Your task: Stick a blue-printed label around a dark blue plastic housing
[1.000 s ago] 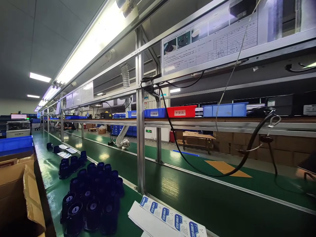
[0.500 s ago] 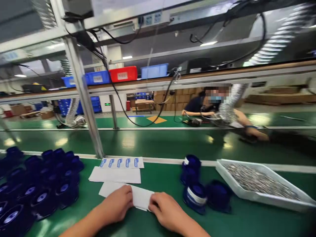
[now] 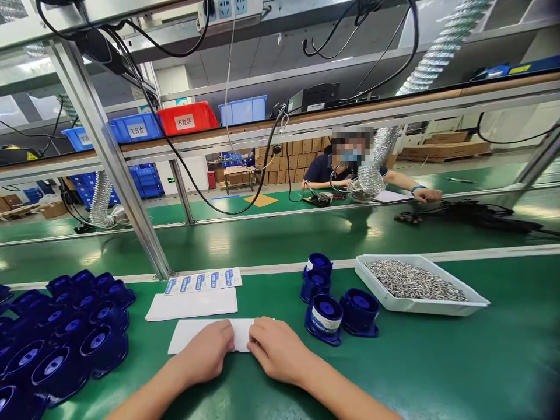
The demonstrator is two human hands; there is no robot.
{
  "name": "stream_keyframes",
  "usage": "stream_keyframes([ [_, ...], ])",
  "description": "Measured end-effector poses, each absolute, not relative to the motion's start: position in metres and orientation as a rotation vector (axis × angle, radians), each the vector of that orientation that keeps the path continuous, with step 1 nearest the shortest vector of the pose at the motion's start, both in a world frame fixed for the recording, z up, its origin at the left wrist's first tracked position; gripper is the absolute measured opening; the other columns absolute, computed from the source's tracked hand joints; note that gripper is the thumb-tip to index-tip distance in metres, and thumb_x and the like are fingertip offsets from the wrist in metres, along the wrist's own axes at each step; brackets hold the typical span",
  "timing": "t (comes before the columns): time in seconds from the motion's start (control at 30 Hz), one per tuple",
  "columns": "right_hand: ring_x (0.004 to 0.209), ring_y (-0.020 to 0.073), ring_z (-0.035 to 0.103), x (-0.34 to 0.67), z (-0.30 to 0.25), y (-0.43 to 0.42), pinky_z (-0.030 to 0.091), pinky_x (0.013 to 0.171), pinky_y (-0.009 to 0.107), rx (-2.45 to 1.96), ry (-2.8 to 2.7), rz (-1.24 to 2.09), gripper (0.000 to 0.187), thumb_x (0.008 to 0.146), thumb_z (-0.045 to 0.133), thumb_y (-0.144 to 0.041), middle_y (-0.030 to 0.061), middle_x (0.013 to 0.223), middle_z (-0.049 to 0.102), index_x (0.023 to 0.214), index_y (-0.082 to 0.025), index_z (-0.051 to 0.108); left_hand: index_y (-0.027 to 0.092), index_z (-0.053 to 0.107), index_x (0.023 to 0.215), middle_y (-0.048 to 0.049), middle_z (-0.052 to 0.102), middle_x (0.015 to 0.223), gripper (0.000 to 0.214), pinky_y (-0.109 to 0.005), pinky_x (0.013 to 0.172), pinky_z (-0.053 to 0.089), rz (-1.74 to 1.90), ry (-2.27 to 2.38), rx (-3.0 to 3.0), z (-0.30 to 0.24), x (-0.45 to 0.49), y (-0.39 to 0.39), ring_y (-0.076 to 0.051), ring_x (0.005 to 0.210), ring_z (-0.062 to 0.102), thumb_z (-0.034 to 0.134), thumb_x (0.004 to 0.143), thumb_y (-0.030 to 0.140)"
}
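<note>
Both my hands rest on a white strip of label paper [image 3: 192,335] lying on the green bench. My left hand [image 3: 205,352] and my right hand [image 3: 275,350] meet near the strip's right end, fingers curled and pinching its edge. Just beyond lie a blank white sheet [image 3: 192,304] and a strip of blue-and-white labels [image 3: 203,281]. A few dark blue round housings [image 3: 326,318] stand right of my right hand, one wearing a white label. Many more blue housings [image 3: 65,332] crowd the bench at my left.
A white tray of small metal screws [image 3: 420,284] sits to the right. A slanted metal post [image 3: 109,157] rises behind the labels. Beyond the green conveyor [image 3: 280,236] a co-worker [image 3: 350,169] sits at the opposite bench. Blue and red bins [image 3: 175,119] line the overhead shelf.
The view swung from far down the line to the bench in front of me. My hands came into view on the white strip and stay there, pinching its edge.
</note>
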State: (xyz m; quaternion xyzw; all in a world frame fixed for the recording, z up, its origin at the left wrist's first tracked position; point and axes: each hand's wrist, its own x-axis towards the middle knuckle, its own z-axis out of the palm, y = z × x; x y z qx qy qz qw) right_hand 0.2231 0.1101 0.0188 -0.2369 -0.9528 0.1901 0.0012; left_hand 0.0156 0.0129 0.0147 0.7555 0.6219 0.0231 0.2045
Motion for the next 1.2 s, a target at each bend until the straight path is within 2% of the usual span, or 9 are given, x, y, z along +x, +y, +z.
stream_keyframes([
  [0.1, 0.107, 0.0237, 0.062, 0.222, 0.015, 0.109, 0.044, 0.090, 0.035, -0.577, -3.047, 0.617, 0.015, 0.100, 0.053, -0.026, 0.0070, 0.111, 0.069, 0.101, -0.016, 0.064, 0.016, 0.056, 0.096, -0.0097, 0.062, 0.105, 0.013, -0.035, 0.084, 0.046, 0.120, 1.681, 2.095, 0.015, 0.028, 0.009, -0.023, 0.095, 0.057, 0.045, 0.096, 0.010],
  [0.2, 0.104, 0.0240, 0.064, 0.221, 0.011, 0.108, 0.044, 0.085, 0.035, -0.568, -3.065, 0.614, 0.015, 0.101, 0.052, -0.025, 0.0075, 0.109, 0.069, 0.102, -0.016, 0.063, 0.017, 0.059, 0.100, -0.0074, 0.063, 0.107, 0.016, -0.032, 0.084, 0.046, 0.217, 1.649, 2.054, 0.018, 0.028, 0.004, -0.020, 0.095, 0.058, 0.043, 0.102, 0.017],
  [0.3, 0.102, 0.0253, 0.065, 0.220, 0.010, 0.106, 0.043, 0.082, 0.036, -0.623, -3.073, 0.588, 0.017, 0.102, 0.049, -0.025, 0.0083, 0.108, 0.069, 0.100, -0.016, 0.062, 0.019, 0.061, 0.098, -0.0040, 0.064, 0.103, 0.010, -0.029, 0.079, 0.044, 0.276, 1.626, 2.013, 0.024, 0.017, -0.002, -0.017, 0.091, 0.059, 0.051, 0.099, 0.020],
  [0.4, 0.104, 0.0272, 0.066, 0.218, 0.010, 0.104, 0.043, 0.082, 0.037, -0.666, -3.085, 0.565, 0.017, 0.103, 0.049, -0.025, 0.0094, 0.110, 0.069, 0.103, -0.015, 0.063, 0.018, 0.059, 0.091, -0.0038, 0.063, 0.101, 0.006, -0.029, 0.076, 0.043, 0.256, 1.628, 2.009, 0.028, 0.008, -0.008, -0.018, 0.090, 0.059, 0.054, 0.094, 0.017],
  [0.57, 0.106, 0.0294, 0.066, 0.217, 0.012, 0.103, 0.043, 0.082, 0.038, -0.760, -3.087, 0.577, 0.016, 0.102, 0.051, -0.023, 0.0115, 0.113, 0.069, 0.104, -0.014, 0.064, 0.019, 0.057, 0.097, -0.0069, 0.064, 0.105, 0.016, -0.035, 0.079, 0.045, 0.130, 1.642, 2.081, 0.024, 0.008, -0.007, -0.022, 0.093, 0.061, 0.041, 0.101, 0.020],
  [0.7, 0.105, 0.0278, 0.067, 0.221, 0.017, 0.107, 0.042, 0.082, 0.037, -0.784, -3.074, 0.603, 0.017, 0.104, 0.051, -0.026, 0.0089, 0.110, 0.070, 0.102, -0.015, 0.064, 0.018, 0.055, 0.097, -0.0108, 0.062, 0.107, 0.015, -0.039, 0.075, 0.044, 0.053, 1.686, 2.104, 0.017, 0.009, -0.002, -0.027, 0.091, 0.061, 0.041, 0.099, 0.020],
  [0.9, 0.105, 0.0283, 0.066, 0.221, 0.015, 0.107, 0.041, 0.083, 0.037, -0.803, -3.079, 0.620, 0.016, 0.104, 0.050, -0.023, 0.0092, 0.110, 0.069, 0.104, -0.015, 0.064, 0.017, 0.055, 0.094, -0.0097, 0.062, 0.103, 0.014, -0.036, 0.065, 0.036, 0.041, 1.722, 2.115, 0.017, 0.005, 0.001, -0.022, 0.078, 0.058, 0.041, 0.098, 0.019],
  [1.03, 0.106, 0.0281, 0.065, 0.222, 0.013, 0.107, 0.041, 0.084, 0.037, -0.811, -3.074, 0.639, 0.016, 0.104, 0.050, -0.023, 0.0084, 0.111, 0.069, 0.104, -0.015, 0.064, 0.019, 0.055, 0.088, -0.0045, 0.064, 0.098, 0.014, -0.032, 0.069, 0.039, 0.091, 1.669, 2.116, 0.028, -0.007, -0.005, -0.020, 0.083, 0.060, 0.049, 0.099, 0.025],
  [1.2, 0.106, 0.0285, 0.065, 0.222, 0.015, 0.107, 0.042, 0.084, 0.038, -0.817, -3.062, 0.675, 0.015, 0.104, 0.051, -0.022, 0.0077, 0.111, 0.069, 0.104, -0.016, 0.065, 0.018, 0.049, 0.081, -0.0042, 0.065, 0.098, 0.011, -0.030, 0.072, 0.042, 0.057, 1.640, 2.095, 0.035, -0.021, -0.015, -0.020, 0.089, 0.062, 0.051, 0.093, 0.016],
])
